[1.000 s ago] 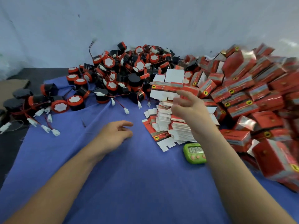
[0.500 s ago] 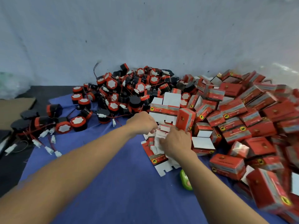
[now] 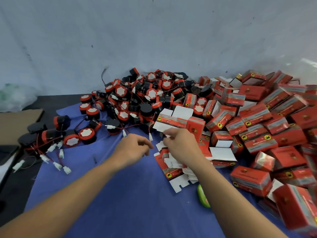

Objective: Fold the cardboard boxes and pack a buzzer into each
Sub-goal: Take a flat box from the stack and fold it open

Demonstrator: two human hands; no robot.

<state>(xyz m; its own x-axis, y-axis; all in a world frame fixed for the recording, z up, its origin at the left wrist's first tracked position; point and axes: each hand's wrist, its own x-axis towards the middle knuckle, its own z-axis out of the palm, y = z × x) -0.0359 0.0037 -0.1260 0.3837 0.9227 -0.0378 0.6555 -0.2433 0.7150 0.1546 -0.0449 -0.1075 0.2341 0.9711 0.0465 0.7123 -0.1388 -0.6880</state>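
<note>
My right hand (image 3: 181, 146) pinches the lower white flap of a flat red-and-white cardboard box blank (image 3: 171, 120), just above the stack of flat blanks (image 3: 173, 172). My left hand (image 3: 135, 148) hovers beside it, loosely curled and holding nothing. The black-and-red round buzzers (image 3: 151, 93) are heaped beyond. Yellow elephant badges show on the blanks, but the lettering is unreadable.
</note>
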